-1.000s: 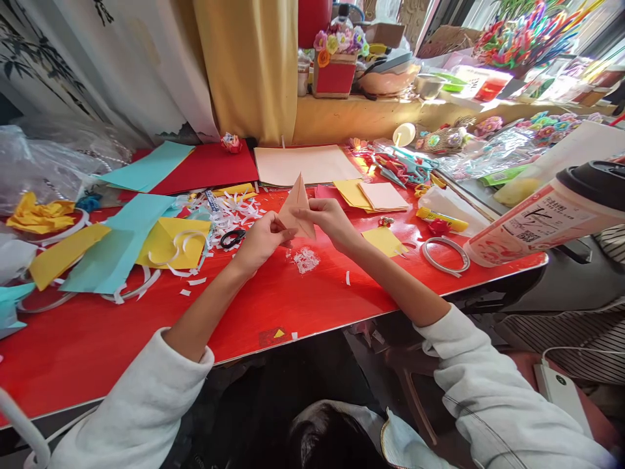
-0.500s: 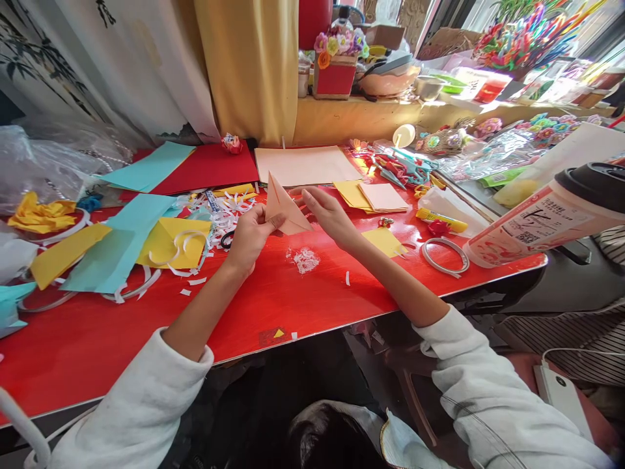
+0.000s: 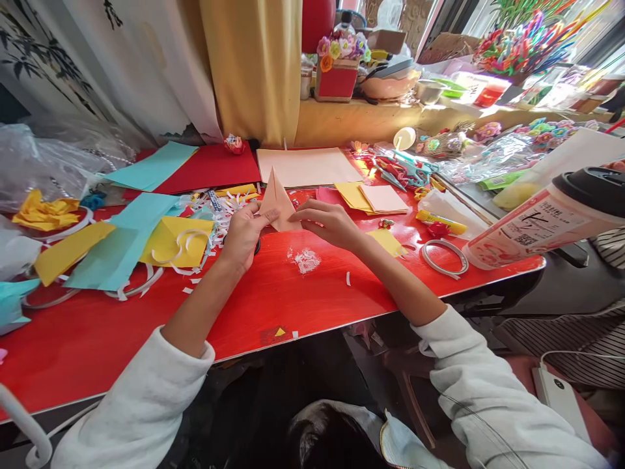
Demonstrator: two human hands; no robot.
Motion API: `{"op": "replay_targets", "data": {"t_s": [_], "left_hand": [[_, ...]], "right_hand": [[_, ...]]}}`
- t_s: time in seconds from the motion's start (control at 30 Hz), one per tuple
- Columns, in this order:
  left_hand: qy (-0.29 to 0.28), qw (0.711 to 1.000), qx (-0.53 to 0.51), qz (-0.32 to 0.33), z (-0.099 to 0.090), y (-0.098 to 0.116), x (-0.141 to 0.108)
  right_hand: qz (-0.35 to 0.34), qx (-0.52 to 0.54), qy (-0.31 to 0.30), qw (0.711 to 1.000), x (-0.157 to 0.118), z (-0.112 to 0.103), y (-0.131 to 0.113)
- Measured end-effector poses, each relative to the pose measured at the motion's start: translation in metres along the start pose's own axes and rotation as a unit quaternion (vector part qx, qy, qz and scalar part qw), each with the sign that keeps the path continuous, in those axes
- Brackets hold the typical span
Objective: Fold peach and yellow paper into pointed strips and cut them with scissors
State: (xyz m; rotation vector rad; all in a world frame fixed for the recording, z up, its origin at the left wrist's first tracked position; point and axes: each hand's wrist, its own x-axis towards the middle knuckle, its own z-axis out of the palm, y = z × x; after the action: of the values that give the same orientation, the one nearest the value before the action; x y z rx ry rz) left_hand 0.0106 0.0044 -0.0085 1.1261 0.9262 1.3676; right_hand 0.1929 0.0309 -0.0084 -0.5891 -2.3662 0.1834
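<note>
A folded peach paper (image 3: 277, 199) with a pointed top is held upright above the red table (image 3: 293, 299). My left hand (image 3: 244, 236) pinches its lower left part, thumb across the front. At the paper's lower right edge, my right hand (image 3: 326, 223) has its fingertips against or very near the fold, with thumb and fingers bent together; the exact contact is too small to tell. Below the hands lies a small patch of white scraps (image 3: 306, 261). Black scissor handles (image 3: 257, 246) show partly behind my left hand.
Blue sheets (image 3: 122, 241), yellow paper (image 3: 178, 241) and white shreds lie left. Behind are a red sheet (image 3: 219, 164) and peach sheets (image 3: 307, 164). To the right are a glue stick (image 3: 442, 221), a white ring (image 3: 444, 258) and a tilted cup (image 3: 541, 221).
The peach paper now looks narrower, its right corner no longer sticking out. My right hand has turned more palm-down, with its fingers at the paper's right edge.
</note>
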Motion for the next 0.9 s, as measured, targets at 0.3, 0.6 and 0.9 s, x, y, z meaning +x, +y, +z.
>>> {"op": "replay_targets", "data": {"t_s": [0.3, 0.6, 0.9], "left_hand": [[-0.016, 0.992, 0.120, 0.023, 0.000, -0.002, -0.001], [-0.064, 0.991, 0.112, 0.027, 0.000, -0.002, 0.000], [-0.060, 0.990, 0.127, -0.007, -0.005, -0.005, 0.002]], "right_hand": [[0.058, 0.073, 0.038, 0.995, 0.004, 0.013, -0.002], [0.163, 0.104, 0.108, 0.975, 0.007, 0.025, -0.007], [0.225, 0.234, 0.064, 0.944, 0.005, 0.029, -0.013]]}}
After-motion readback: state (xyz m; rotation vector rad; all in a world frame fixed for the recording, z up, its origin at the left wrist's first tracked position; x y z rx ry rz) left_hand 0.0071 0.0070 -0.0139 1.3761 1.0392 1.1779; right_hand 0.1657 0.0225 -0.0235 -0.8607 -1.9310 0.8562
